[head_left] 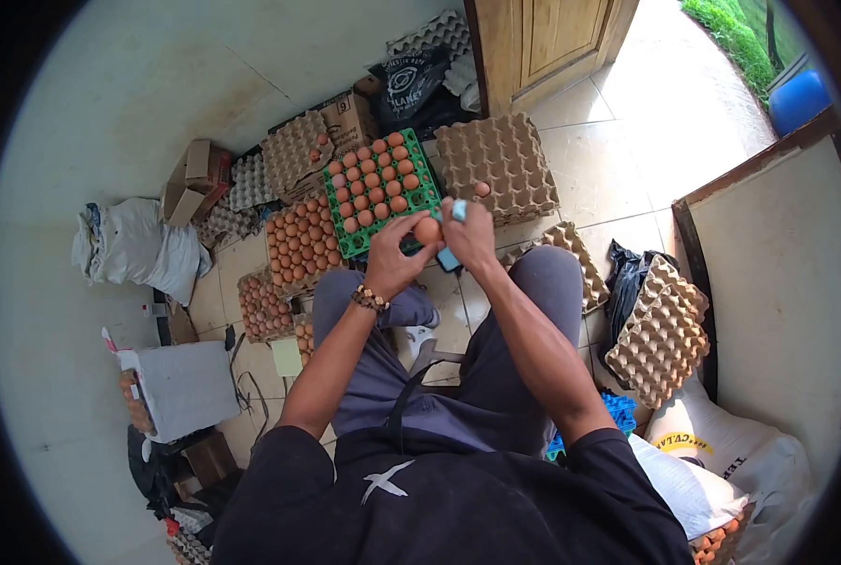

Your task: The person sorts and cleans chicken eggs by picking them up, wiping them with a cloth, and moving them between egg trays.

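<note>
Hands and egg, near to far, with the green tray as landmark. My hands are close together at the tray's near right corner: my left hand [397,256] grips a brown egg [427,231] in its fingertips, and my right hand [470,235] pinches a pale blue pad [459,210] beside it. The egg should prove light, rigid, smooth and brittle; it is best taken around its widest part, with light, even finger pressure. Just beyond lies the green tray [364,244], partly filled with eggs. Left of it are massed brown eggs [304,241]; right of it, a pulp-tray stack [496,160] bears a loose egg [482,189]. Behind it stands a carton [350,118].
</note>
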Available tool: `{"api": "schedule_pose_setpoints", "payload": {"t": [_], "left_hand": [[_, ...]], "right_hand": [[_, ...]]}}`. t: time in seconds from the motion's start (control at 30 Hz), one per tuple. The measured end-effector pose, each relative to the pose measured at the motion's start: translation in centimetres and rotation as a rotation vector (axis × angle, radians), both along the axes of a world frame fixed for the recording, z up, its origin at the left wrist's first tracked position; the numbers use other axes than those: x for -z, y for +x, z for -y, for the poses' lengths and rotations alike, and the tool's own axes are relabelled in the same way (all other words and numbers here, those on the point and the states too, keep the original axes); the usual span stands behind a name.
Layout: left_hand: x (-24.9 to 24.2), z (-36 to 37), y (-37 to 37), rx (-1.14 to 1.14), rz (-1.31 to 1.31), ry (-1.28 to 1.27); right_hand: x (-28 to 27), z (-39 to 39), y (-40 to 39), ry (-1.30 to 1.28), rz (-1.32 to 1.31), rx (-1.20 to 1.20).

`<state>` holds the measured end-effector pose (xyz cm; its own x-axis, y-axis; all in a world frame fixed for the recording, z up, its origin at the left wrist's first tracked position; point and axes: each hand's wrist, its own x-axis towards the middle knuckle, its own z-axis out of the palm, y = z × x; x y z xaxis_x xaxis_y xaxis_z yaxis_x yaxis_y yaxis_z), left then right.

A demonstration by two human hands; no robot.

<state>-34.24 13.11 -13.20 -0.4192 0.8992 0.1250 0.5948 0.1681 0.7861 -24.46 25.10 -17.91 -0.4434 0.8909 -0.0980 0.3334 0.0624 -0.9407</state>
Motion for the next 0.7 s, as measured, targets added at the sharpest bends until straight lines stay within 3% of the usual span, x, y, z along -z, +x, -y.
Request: {"api": "schedule_pose_setpoints", "payload": {"t": [0.03, 0.1, 0.17, 0.2, 0.27, 0.37, 0.47, 0.53, 0.6, 0.63, 0.7], "left_hand": [[0.6, 0.0, -0.3, -0.038, 0.09, -0.018], [3.0, -0.2, -1.7, -0.062, 0.54, 0.028], [4.2, -0.4, -2.6, -0.069, 1.094, 0.134], [4.4, -0.4, -2.9, -0.049, 1.257, 0.169], [5.1, -1.1, -3.5, 0.002, 1.587, 0.224], [6.1, -2.6, -3.7, -0.017, 1.826, 0.256], [9.1, -4.4, -5.1, -0.017, 1.926, 0.226], [10.9, -6.3, -5.4, -0.056, 1.78, 0.147], [12.4, -8.6, -5.7, -0.103, 1.641, 0.065], [13.1, -10.0, -5.4, -0.164, 1.527, 0.022], [15.9, -12.3, -5.4, -0.067, 1.04, -0.128]], "right_hand": [[-0.1, -0.3, -0.2, 0.155, -0.011, 0.162], [0.5, -3.7, 1.0, 0.089, -0.135, 0.415], [-1.3, -6.2, 2.5, -0.319, -0.46, 0.735], [-1.2, -7.8, 3.3, -0.438, -0.706, 0.75], [-3.3, -10.5, 4.1, -0.503, -0.76, 0.939], [-3.6, -13.6, 4.7, -0.538, -0.886, 0.954], [-0.4, -14.5, 4.9, -0.651, -0.94, 0.916], [3.8, -15.3, 5.5, -0.76, -0.98, 0.901], [2.9, -15.3, 5.4, -0.719, -0.972, 0.887], [2.3, -15.4, 5.2, -0.671, -0.947, 0.89], [1.8, -15.2, 5.1, -0.599, -0.899, 0.874]]}}
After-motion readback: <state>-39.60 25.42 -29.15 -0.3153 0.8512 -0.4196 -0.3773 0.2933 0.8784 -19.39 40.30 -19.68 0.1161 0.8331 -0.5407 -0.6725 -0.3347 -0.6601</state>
